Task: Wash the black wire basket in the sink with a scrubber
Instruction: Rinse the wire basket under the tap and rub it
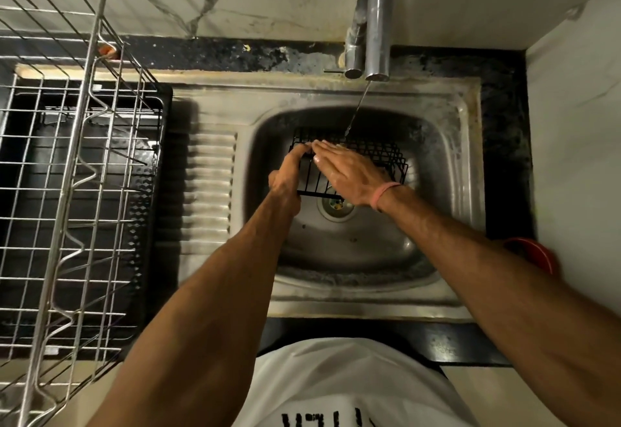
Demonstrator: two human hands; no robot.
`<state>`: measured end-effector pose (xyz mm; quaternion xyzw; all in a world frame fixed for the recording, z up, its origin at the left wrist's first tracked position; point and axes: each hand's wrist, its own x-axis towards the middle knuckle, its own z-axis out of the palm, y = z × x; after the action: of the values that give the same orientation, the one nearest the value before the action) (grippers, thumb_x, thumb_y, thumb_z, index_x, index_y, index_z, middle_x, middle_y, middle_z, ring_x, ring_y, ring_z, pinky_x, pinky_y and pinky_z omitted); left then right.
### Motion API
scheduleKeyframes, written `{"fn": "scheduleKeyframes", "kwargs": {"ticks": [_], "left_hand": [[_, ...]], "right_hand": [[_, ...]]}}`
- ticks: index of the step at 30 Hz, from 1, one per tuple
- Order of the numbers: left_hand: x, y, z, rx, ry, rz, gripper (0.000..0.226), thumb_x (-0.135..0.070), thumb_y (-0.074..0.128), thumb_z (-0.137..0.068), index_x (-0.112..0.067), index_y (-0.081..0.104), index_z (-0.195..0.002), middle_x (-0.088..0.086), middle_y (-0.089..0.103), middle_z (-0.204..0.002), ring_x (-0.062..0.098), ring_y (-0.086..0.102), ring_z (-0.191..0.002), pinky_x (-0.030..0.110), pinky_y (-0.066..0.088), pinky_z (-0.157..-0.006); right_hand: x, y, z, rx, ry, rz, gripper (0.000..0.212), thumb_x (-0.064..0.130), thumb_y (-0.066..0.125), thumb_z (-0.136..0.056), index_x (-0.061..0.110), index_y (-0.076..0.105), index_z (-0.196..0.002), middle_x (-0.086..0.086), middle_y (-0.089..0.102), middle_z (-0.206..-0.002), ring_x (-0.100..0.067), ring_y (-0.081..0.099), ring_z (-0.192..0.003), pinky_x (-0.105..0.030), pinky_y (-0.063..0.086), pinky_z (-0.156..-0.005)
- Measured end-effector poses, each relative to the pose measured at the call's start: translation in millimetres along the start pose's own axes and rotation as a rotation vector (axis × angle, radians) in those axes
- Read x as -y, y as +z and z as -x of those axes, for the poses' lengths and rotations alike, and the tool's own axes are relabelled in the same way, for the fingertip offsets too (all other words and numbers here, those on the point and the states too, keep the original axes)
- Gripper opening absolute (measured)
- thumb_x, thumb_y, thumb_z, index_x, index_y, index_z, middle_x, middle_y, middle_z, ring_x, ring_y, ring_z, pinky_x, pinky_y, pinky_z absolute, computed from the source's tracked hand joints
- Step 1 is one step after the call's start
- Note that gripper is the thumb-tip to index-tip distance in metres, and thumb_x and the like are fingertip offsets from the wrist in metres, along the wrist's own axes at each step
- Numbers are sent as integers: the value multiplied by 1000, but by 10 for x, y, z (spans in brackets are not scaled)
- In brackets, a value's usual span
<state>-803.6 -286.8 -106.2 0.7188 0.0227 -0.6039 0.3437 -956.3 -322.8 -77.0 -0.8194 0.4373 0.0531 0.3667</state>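
Note:
The black wire basket [386,154] is held inside the steel sink [463,144], under a thin stream of water from the tap [376,23]. My left hand [289,174] grips the basket's left side, fingers curled over its top edge. My right hand [349,171] lies flat on the top of the basket, fingers straight and pointing left. No scrubber is visible in either hand.
A steel dish rack [77,171] stands over a black tray on the left. The sink's ribbed drainboard [208,191] lies between rack and basin. The drain [336,206] sits under the basket. A red object [534,252] rests at the right counter edge.

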Motion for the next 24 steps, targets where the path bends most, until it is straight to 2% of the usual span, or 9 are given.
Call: {"fn": "scheduleKeyframes", "kwargs": {"ticks": [2,4,7,10,14,17,20,22,24], "left_hand": [[32,-20,-28,-1,8,-6,127,-70,88,-54,-19,43,-161,9,45,-155,32,47,-129,49,44,-100],[43,-19,-40,-4,6,3,128,-71,89,-56,-19,40,-162,10,46,-156,34,48,-137,52,42,-111],[60,-13,-99,-14,-18,17,139,-78,87,-39,-20,45,-158,12,57,-149,35,57,-129,52,44,-111],[49,-10,-81,2,-8,-5,140,-77,86,-41,-20,42,-161,11,52,-154,35,53,-135,52,42,-111],[14,-12,-21,-3,6,-31,125,-71,85,-62,-18,37,-165,11,42,-161,36,45,-142,52,41,-110],[-10,-3,-12,1,-14,-19,129,-74,86,-53,-20,41,-162,12,48,-158,36,50,-138,54,41,-114],[-21,23,-1,-28,-16,-14,120,-69,86,-67,-20,38,-164,12,45,-160,36,46,-142,56,38,-117],[-32,35,-8,-37,-16,-17,113,-66,85,-73,-18,39,-163,12,44,-160,35,47,-139,54,40,-113],[-43,32,-6,-32,-19,-24,109,-66,84,-72,-17,44,-160,12,47,-157,31,49,-129,50,41,-102]], "right_hand": [[-103,-11,12,-25,2,11,57,44,21,-115,19,27,-167,1,26,-173,-10,20,-160,-29,12,-130],[-253,-29,14,-61,148,68,61,46,17,-115,16,29,-166,-3,28,-173,-16,23,-160,-34,15,-131],[-374,-63,-13,-75,350,116,67,49,13,-114,9,33,-163,-9,31,-171,-23,26,-159,-39,17,-131],[-257,-92,-18,-48,255,102,67,50,13,-114,10,30,-164,-9,28,-172,-23,23,-160,-41,15,-131],[-158,-50,44,-11,42,120,62,49,18,-115,16,24,-167,-2,23,-174,-15,18,-161,-36,12,-132],[-268,-50,-2,-91,194,152,66,51,16,-114,12,37,-162,-9,37,-168,-23,32,-156,-41,23,-129],[-230,-75,-109,-110,352,137,74,56,10,-111,7,50,-150,-15,50,-158,-29,45,-148,-46,31,-125],[-100,-79,-141,-61,238,103,69,54,14,-112,10,43,-158,-11,42,-165,-26,37,-153,-45,26,-128],[-3,-49,-112,-3,63,100,63,50,18,-114,15,29,-166,-5,28,-172,-19,23,-160,-39,16,-131]]}}
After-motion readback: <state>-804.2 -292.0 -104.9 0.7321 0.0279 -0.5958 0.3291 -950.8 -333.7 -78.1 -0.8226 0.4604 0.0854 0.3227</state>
